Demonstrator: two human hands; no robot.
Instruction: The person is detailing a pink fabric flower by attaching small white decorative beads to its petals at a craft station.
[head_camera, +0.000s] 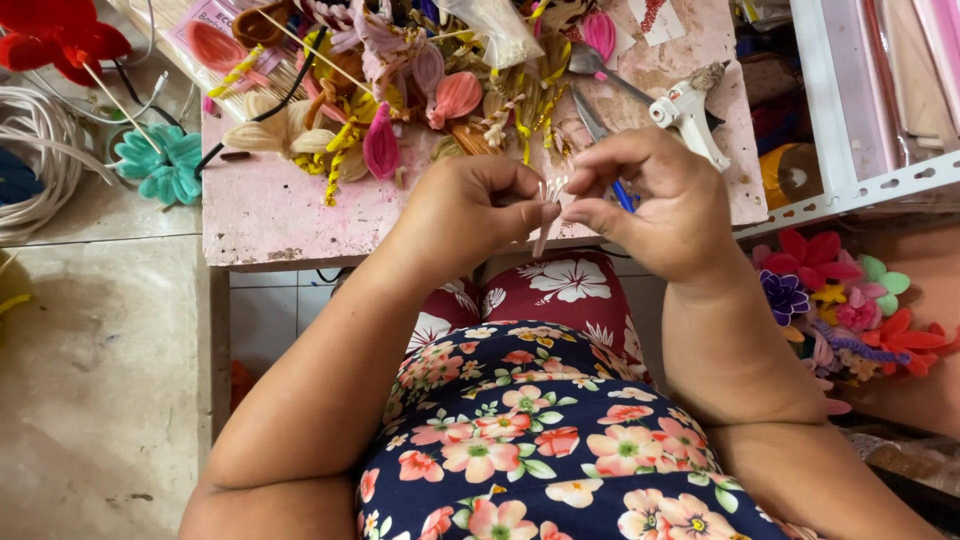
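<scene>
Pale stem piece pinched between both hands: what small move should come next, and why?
Probably a small twist or bend of the pale stem piece at its top. The left hand and right hand both pinch its upper end, its lower end hangs free above the pink board, and the glue gun lies untouched.

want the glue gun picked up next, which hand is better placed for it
Right, probably. The right hand sits just below the white glue gun on the pink table, while the left hand is farther away and pinches the pale pipe cleaner piece.
</scene>
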